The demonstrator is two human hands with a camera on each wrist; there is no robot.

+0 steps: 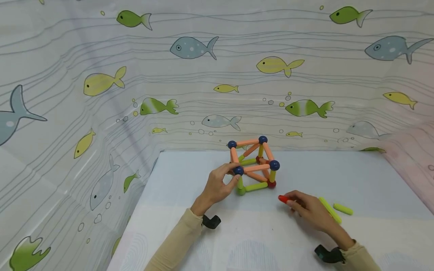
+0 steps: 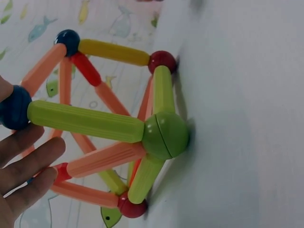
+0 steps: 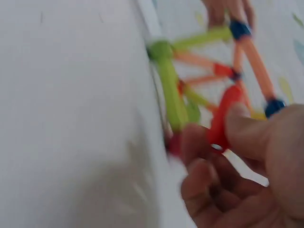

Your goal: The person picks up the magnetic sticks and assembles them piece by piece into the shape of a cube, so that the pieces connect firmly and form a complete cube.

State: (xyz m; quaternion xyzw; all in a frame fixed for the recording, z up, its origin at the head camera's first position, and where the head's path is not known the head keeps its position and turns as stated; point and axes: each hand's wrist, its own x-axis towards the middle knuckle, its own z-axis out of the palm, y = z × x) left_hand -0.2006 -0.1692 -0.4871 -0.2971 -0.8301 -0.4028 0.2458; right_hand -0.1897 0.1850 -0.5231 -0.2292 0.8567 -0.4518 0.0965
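Note:
A cube-like frame of coloured rods and balls stands on the white table (image 1: 190,180). Blue balls form its top corners, with red and green ones at the bottom. My left hand (image 1: 217,184) pinches the near-left blue ball (image 1: 239,171) between thumb and fingers. Under that ball, a light green rod (image 2: 85,121) runs down to a green ball (image 2: 166,135). Right of the frame and apart from it, my right hand (image 1: 310,210) holds a short red rod (image 3: 221,118) between thumb and fingertips. Orange rods (image 1: 257,168) link the top balls.
Two loose light green rods, a longer one (image 1: 329,209) and a shorter one (image 1: 343,209), lie beside my right hand. A fish-patterned sheet (image 1: 217,101) hangs behind the table and along its sides.

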